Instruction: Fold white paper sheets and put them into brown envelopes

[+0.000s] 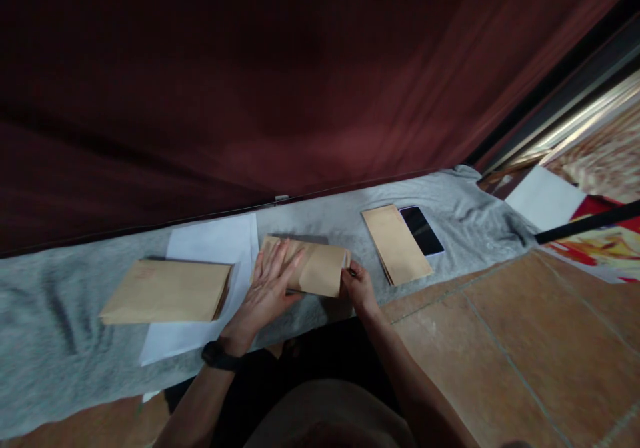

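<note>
A brown paper envelope point(320, 268) lies in front of me on a grey cloth. My left hand point(273, 281) rests flat over its left part with the fingers spread, a dark band on that wrist. At the envelope's right end, my right hand point(357, 287) pinches the edge between bent fingers. A little white shows at that end, too small to make out. To the left, a stack of brown envelopes point(170, 291) sits on white paper sheets point(210, 238). On the right lie more brown envelopes point(397, 245), partly over a dark-screened phone point(423, 230).
The grey cloth point(310, 215) covers a long, narrow surface. Behind it hangs a dark red curtain point(300, 101). Tiled floor point(500, 341) shows at the lower right. A white sheet point(545, 198) and a red printed item point(610, 248) are at the far right.
</note>
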`<action>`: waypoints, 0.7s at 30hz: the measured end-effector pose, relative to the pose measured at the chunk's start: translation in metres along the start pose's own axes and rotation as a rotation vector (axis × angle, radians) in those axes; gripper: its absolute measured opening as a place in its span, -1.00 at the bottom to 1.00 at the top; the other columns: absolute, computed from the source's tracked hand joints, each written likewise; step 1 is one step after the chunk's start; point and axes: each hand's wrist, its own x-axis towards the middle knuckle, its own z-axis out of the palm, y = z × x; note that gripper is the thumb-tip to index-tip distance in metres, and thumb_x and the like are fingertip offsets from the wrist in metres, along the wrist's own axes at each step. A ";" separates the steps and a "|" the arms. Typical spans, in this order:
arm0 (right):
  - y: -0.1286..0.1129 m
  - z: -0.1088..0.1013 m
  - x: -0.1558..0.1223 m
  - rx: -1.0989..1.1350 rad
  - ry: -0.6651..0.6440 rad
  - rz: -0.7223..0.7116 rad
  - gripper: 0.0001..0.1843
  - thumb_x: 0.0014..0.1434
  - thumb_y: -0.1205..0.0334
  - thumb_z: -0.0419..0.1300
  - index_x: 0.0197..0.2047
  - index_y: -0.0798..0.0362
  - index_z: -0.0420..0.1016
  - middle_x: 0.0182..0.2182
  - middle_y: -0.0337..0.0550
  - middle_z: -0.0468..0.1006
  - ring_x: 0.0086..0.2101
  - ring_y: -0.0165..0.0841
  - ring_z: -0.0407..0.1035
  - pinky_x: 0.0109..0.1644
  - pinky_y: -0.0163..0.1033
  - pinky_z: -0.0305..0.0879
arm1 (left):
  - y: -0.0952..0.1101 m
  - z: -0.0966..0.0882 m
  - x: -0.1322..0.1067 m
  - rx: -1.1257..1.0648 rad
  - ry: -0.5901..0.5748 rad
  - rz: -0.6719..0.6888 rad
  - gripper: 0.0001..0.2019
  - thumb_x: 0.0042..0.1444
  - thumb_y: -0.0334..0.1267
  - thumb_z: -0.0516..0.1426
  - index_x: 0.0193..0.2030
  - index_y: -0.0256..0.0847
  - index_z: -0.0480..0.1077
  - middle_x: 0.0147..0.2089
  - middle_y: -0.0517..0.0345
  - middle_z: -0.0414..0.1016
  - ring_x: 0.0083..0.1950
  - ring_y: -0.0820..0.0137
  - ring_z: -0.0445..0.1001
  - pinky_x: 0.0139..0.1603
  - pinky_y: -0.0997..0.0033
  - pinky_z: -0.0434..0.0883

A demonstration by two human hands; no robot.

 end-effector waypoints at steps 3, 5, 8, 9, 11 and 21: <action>0.002 0.002 0.001 0.130 0.071 0.019 -0.64 -0.03 -0.03 0.22 -0.22 0.01 0.50 -0.34 -0.19 0.64 -0.34 -0.27 0.51 -0.24 -0.24 0.44 | 0.012 0.011 -0.006 -0.145 0.136 -0.136 -0.21 0.22 -0.05 0.22 0.51 -0.04 -0.01 0.59 -0.10 -0.18 0.57 -0.05 -0.14 0.49 -0.24 -0.06; 0.003 0.004 0.001 0.210 0.115 0.037 -0.66 -0.07 -0.02 0.25 -0.25 0.00 0.49 -0.36 -0.20 0.65 -0.36 -0.28 0.51 -0.23 -0.23 0.45 | 0.023 0.021 -0.015 -0.347 0.272 -0.297 -0.27 0.22 0.00 0.22 0.47 -0.05 0.10 0.56 -0.10 -0.08 0.55 -0.02 -0.07 0.48 -0.17 0.03; 0.002 0.006 0.000 0.289 0.155 0.056 -0.69 -0.08 0.01 0.26 -0.27 -0.02 0.46 -0.36 -0.22 0.65 -0.37 -0.29 0.52 -0.24 -0.24 0.46 | 0.045 0.033 -0.030 -0.849 0.438 -0.683 -0.34 0.17 0.08 0.24 0.37 -0.05 0.25 0.42 -0.10 0.23 0.43 0.06 0.23 0.37 -0.04 0.29; 0.002 0.007 -0.001 0.308 0.160 0.058 -0.69 -0.07 0.02 0.26 -0.26 -0.03 0.45 -0.34 -0.22 0.66 -0.36 -0.29 0.53 -0.23 -0.23 0.46 | 0.052 0.035 -0.033 -1.061 0.453 -0.822 -0.36 0.15 0.11 0.24 0.31 -0.07 0.30 0.32 -0.10 0.36 0.35 0.08 0.35 0.30 -0.01 0.37; 0.001 0.010 -0.003 0.363 0.167 0.067 -0.68 -0.08 0.04 0.27 -0.23 -0.04 0.44 -0.31 -0.22 0.67 -0.35 -0.29 0.53 -0.22 -0.23 0.47 | 0.067 0.035 -0.033 -1.472 0.383 -1.009 -0.38 0.10 0.13 0.28 0.21 -0.15 0.38 0.10 -0.10 0.55 0.16 0.11 0.53 0.19 0.00 0.46; -0.001 0.022 -0.022 0.398 0.122 0.139 -0.59 -0.15 0.02 0.35 -0.21 -0.02 0.47 -0.34 -0.24 0.66 -0.40 -0.30 0.52 -0.35 -0.27 0.45 | 0.090 0.049 0.014 -1.834 0.322 -1.135 -0.52 -0.21 -0.10 0.45 -0.10 -0.17 0.54 0.05 0.02 0.62 0.01 0.20 0.59 -0.16 0.36 0.53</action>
